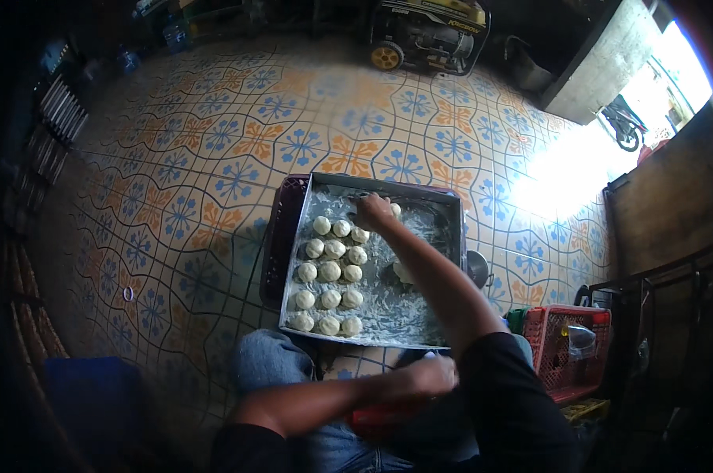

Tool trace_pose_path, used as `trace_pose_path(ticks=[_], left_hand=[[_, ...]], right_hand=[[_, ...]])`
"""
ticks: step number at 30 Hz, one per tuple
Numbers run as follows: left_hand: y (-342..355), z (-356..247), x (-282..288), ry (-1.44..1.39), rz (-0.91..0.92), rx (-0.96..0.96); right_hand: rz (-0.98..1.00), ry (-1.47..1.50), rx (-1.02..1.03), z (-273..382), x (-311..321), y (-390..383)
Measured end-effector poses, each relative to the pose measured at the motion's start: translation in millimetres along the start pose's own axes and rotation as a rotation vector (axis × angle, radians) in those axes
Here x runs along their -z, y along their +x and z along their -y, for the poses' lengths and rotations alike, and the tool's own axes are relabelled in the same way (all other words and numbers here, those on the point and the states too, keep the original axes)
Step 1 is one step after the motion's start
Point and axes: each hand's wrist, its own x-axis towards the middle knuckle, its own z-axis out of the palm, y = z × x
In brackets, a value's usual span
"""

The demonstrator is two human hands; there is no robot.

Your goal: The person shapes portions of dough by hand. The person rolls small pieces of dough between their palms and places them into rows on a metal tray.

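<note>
A square metal tray [458, 236] dusted with white flour lies in front of my knees. Rows of round dough balls [329, 272] fill its left half. My right hand [375, 214] reaches over the tray's far part, its fingers curled; what they hold, if anything, is hidden. Just right of that hand sits another pale dough ball [396, 210]. A larger dough lump [402, 273] is partly covered by my right forearm. My left hand [434, 376] is over my lap, near the tray's front edge, blurred by motion, with a small whitish patch at its top.
Under the tray shows a dark purple crate [274, 244]. A metal pot [478, 270] stands at its right side. Red plastic crates [569, 351] stand at the lower right. A generator [431, 35] is at the far side of the tiled floor [293, 142], near a bright doorway.
</note>
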Motion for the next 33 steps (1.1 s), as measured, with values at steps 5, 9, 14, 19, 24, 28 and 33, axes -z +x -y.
trace_pose_path(ticks=[5, 9, 14, 19, 24, 28, 33], left_hand=[[-13, -58, 37, 0.412, 0.471, 0.176], [-8, -123, 127, 0.496, 0.761, 0.431], [2, -124, 139, 0.431, 0.900, 0.508], [-14, -122, 138, 0.439, 0.755, 0.448], [-20, -108, 121, 0.483, 0.708, 0.415], [-15, -104, 112, 0.444, 0.683, 0.369], [-25, -100, 108, 0.490, 0.730, 0.400]], right_hand=[[-0.249, -0.172, -0.156, -47, -67, 52], [-0.456, -0.120, -0.076, -32, -99, 53], [-0.505, 0.012, -0.149, -26, -100, 54], [-0.452, -0.004, -0.114, -2, -78, 51], [-0.420, 0.024, 0.016, -14, -83, 66], [-0.416, 0.008, 0.047, -48, -94, 79], [-0.409, -0.069, 0.190, -12, -95, 66]])
